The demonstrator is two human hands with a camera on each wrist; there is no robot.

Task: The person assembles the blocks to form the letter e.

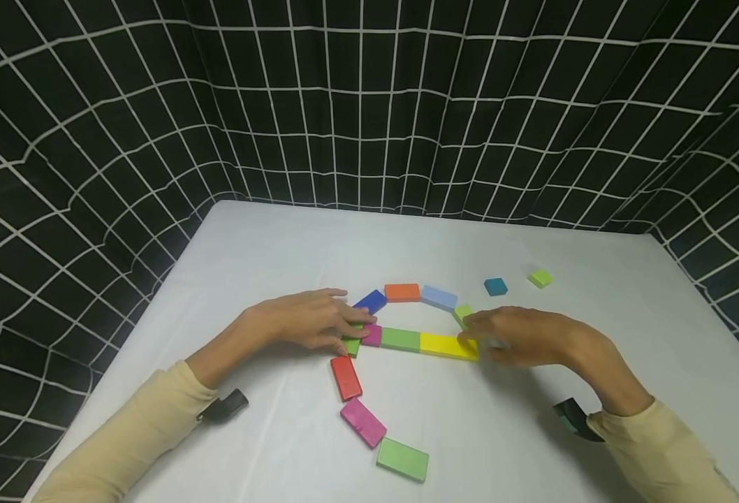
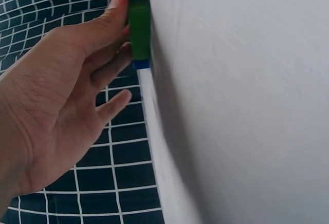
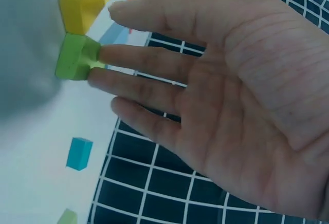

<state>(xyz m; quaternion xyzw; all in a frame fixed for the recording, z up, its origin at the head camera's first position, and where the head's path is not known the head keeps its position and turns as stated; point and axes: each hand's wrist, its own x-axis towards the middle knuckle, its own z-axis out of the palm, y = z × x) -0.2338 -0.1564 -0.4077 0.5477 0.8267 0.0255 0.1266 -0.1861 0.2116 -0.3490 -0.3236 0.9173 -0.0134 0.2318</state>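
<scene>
My left hand (image 1: 313,321) lies over the left end of a row of flat blocks, fingers extended. Its fingertips touch a green block (image 2: 140,29) and reach a small magenta block (image 1: 372,336). A light green block (image 1: 401,339) and a long yellow block (image 1: 438,344) continue that row rightward. At the row's right end is my right hand (image 1: 527,335), its fingers nearly straight. In the right wrist view two fingertips touch a small lime block (image 3: 77,57) beside the yellow block's end. The thumb stands apart from the fingers.
Blue (image 1: 371,301), orange (image 1: 402,293) and light blue (image 1: 439,297) blocks arch behind the row. Red (image 1: 346,378), magenta (image 1: 363,423) and light green (image 1: 403,459) blocks curve toward the front. A teal block (image 1: 496,286) and another lime block (image 1: 540,278) lie back right on the white table (image 1: 269,244).
</scene>
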